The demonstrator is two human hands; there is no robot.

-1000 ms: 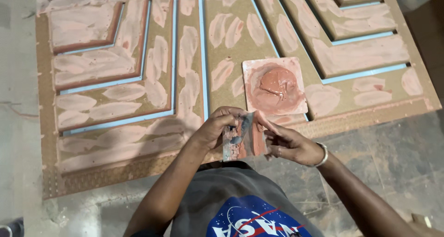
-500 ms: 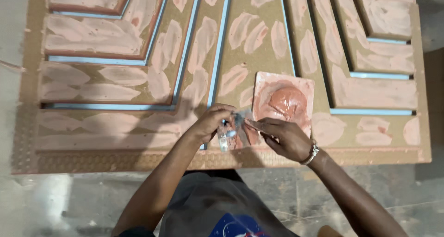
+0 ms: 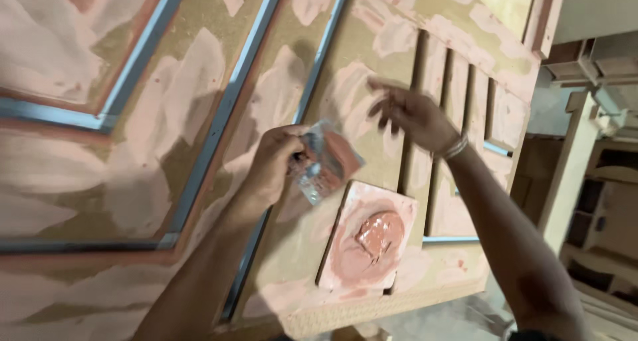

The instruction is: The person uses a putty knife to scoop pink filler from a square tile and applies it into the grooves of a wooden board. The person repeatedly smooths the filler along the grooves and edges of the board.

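Head view shows your left hand point(image 3: 276, 165) pinching a flat putty knife point(image 3: 325, 161), fingers pressed tight on it, its blade smeared with pink paste. You hold it up just above the big wooden door panel point(image 3: 199, 82), close to the square mixing board point(image 3: 369, 244). Your right hand point(image 3: 409, 115) floats higher over the panel with its fingers spread wide, holding nothing. It looks like you are between loading the knife and spreading the paste. A next move would need the blade laid flat on a bare brown spot and pushed smoothly, or dipped into the pink blob point(image 3: 375, 234) for more. That blob looks wet, soft and shiny, and sits in the middle of the board. The panel is flat brown wood with long grooves lined in thin blue strips point(image 3: 229, 108). Dry pale pink patches cover much of it and look dull and chalky. Your wrist wears a thin shiny bracelet point(image 3: 456, 147).
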